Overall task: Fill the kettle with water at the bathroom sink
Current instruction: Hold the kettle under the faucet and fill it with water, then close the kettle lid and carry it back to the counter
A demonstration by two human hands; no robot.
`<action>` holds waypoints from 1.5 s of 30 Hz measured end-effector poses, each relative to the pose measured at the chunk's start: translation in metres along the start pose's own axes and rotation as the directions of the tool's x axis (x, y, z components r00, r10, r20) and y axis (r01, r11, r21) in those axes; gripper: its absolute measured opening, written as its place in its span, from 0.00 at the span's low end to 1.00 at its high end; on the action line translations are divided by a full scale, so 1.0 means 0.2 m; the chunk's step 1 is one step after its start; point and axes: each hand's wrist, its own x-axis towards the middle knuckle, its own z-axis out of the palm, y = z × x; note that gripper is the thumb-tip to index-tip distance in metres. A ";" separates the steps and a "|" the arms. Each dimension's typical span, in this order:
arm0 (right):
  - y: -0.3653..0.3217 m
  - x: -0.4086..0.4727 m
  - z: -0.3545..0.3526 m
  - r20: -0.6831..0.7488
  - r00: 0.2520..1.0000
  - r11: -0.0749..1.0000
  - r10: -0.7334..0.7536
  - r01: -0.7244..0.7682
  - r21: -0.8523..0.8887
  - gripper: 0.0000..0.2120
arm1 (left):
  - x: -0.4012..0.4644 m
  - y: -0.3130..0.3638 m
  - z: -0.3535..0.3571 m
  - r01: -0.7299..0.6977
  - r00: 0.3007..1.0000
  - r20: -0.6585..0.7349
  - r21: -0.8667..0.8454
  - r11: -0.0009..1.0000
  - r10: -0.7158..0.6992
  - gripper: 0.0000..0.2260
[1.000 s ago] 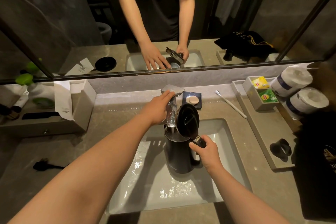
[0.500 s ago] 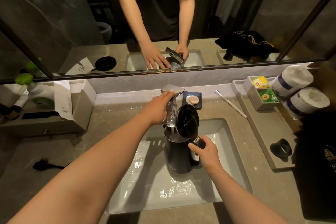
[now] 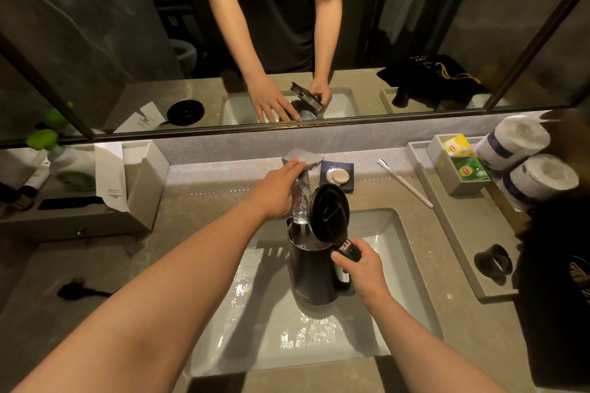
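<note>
A dark grey kettle (image 3: pixel 314 274) stands upright in the white sink basin (image 3: pixel 392 303), its round lid (image 3: pixel 329 212) hinged open. My right hand (image 3: pixel 360 268) grips the kettle's handle at its top. Water runs in a clear stream from the metal faucet (image 3: pixel 305 158) down into the kettle's mouth. My left hand (image 3: pixel 276 190) rests on the faucet's flat lever, fingers over it. Splashed water glints on the basin floor.
A soap dish (image 3: pixel 338 175) and a toothbrush (image 3: pixel 405 183) lie behind the sink. On the right, a tray (image 3: pixel 453 233) holds tea bags (image 3: pixel 469 171), paper rolls (image 3: pixel 539 175) and a black holder (image 3: pixel 493 262). A tissue box (image 3: pixel 140 179) stands left; a black plug (image 3: pixel 76 292) lies on the counter.
Almost nothing has moved. Water keeps running into the kettle while both hands hold their places.
</note>
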 end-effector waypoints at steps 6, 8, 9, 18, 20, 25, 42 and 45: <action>0.01 0.01 -0.01 0.013 1.000 1.000 -0.014 0.014 0.009 0.08 | 0.01 -0.01 -0.01 -0.011 1.000 -0.007 0.021 1.000 0.011 0.31; 0.01 0.01 -0.01 0.012 1.000 1.000 -0.017 0.017 0.006 0.08 | 0.01 -0.01 -0.01 -0.018 1.000 -0.005 0.020 1.000 0.018 0.32; 0.02 0.01 -0.01 0.012 1.000 1.000 -0.020 0.019 0.005 0.08 | 0.01 -0.02 -0.01 -0.022 1.000 -0.006 0.020 1.000 0.022 0.32; 0.03 0.01 -0.01 0.032 0.999 1.000 -0.023 0.022 0.022 0.08 | 0.02 -0.03 -0.02 -0.033 0.999 -0.005 0.036 0.999 0.033 0.34; 0.02 0.01 -0.01 0.033 0.999 0.999 -0.027 0.026 0.021 0.08 | 0.02 -0.02 -0.02 -0.031 0.999 -0.007 0.057 0.998 0.031 0.34; 0.02 0.01 -0.01 0.030 0.999 1.000 -0.023 0.023 0.002 0.08 | 0.03 -0.04 -0.03 -0.052 0.999 0.002 0.181 0.982 0.053 0.35; 0.00 -0.08 -0.09 0.044 0.998 0.999 -0.052 0.052 0.005 0.09 | -0.13 0.11 0.05 -0.024 0.983 -0.172 -0.468 0.883 -0.065 0.24; 0.02 -0.11 -0.13 0.037 0.998 0.998 -0.054 0.054 -0.015 0.11 | -0.20 0.19 0.09 -0.087 0.983 -0.182 -0.451 0.888 0.004 0.23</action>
